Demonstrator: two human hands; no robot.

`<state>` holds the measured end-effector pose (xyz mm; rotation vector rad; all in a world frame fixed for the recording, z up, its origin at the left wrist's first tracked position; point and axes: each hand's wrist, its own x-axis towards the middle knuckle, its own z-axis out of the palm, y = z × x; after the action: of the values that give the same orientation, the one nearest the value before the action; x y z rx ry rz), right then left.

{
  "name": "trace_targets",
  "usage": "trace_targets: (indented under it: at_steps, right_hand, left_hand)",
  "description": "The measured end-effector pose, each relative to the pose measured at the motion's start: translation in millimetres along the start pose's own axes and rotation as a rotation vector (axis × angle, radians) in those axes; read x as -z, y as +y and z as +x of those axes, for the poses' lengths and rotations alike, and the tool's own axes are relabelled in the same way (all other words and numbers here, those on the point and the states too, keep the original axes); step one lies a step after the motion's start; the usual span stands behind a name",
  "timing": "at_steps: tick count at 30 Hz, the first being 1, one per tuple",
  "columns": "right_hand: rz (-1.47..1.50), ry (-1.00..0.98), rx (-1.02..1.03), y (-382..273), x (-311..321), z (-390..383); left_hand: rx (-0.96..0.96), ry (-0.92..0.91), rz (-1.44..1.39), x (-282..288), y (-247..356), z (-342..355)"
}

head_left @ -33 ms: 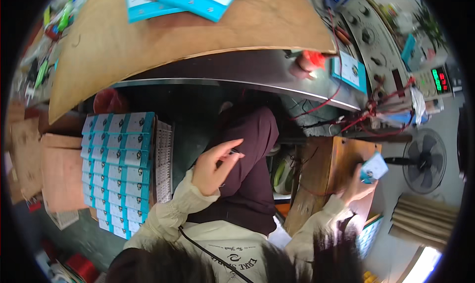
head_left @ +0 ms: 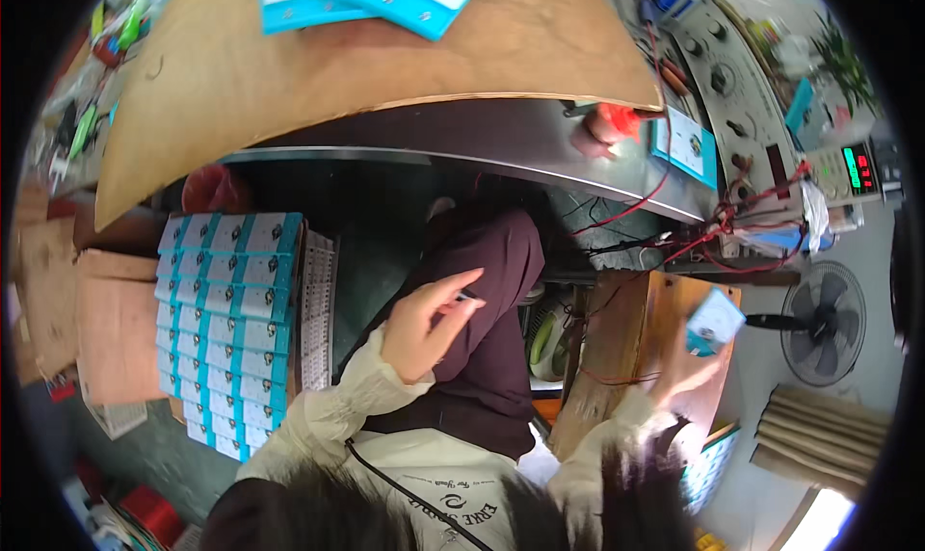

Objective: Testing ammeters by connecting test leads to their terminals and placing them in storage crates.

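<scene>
Above my lap, my left hand [head_left: 421, 331] is closed in a pinch, thumb and fingers curled round a small dark piece [head_left: 466, 295] too small to name. Off to the right, over the wooden box, my right hand [head_left: 676, 366] grips a circuit board [head_left: 715, 320] with a pale face and turquoise edge. That hand is smeared by motion and its fingers are partly hidden. Similar boards stand in overlapping rows as a stack [head_left: 226, 329] left of my knees. Two more boards [head_left: 409, 0] overlap on the tan board covering the bench.
Tan sheet [head_left: 385, 65] overhangs the metal bench edge. A red-topped pot [head_left: 607, 127] and another board [head_left: 686, 148] sit at its right end, near red cables [head_left: 718, 231] and a meter [head_left: 848, 170]. A wooden box [head_left: 607, 358], a fan [head_left: 824, 322] and cartons [head_left: 120, 329] stand around.
My right hand has shifted slightly with the circuit board, which is turned a little differently. My left hand keeps its pinch. The whole view has moved slightly.
</scene>
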<state>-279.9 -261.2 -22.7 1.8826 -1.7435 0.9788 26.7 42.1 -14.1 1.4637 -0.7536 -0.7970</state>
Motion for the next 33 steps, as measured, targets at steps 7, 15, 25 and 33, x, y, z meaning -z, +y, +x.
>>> trace_targets:
  at_steps: [7,15,25,33]
  right_hand:
    - [1.102,-0.682,0.121,-215,105,-147]
    - [1.564,-1.629,-0.603,-236,137,-161]
    - [1.406,-1.343,-0.236,-216,133,-155]
    - [1.41,-1.298,-0.103,-211,123,-149]
  left_hand:
    - [-0.102,0.074,0.327,-4,23,-10]
    - [0.312,0.236,-0.267,69,24,-34]
    - [0.16,0.142,-0.337,58,17,-27]
    - [0.16,0.162,-0.363,49,19,-21]
